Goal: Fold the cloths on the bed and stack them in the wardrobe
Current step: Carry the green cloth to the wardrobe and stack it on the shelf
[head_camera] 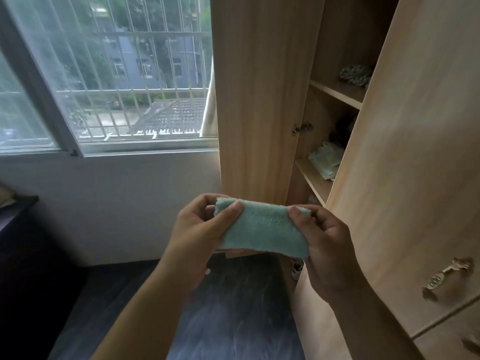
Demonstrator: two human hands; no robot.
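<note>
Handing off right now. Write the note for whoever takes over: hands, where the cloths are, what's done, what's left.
Left hand: pinches the left end of the folded teal cloth, thumb on top.
Right hand: pinches the cloth's right end.
The cloth is held in the air in front of the open wardrobe.
Middle shelf: pale green cloths lie there. A patterned item sits on the shelf above.
Done: this cloth is folded.
Left: set it in the wardrobe, probably on the pale green pile. Whether any cloths remain on the bed is out of view.
</note>
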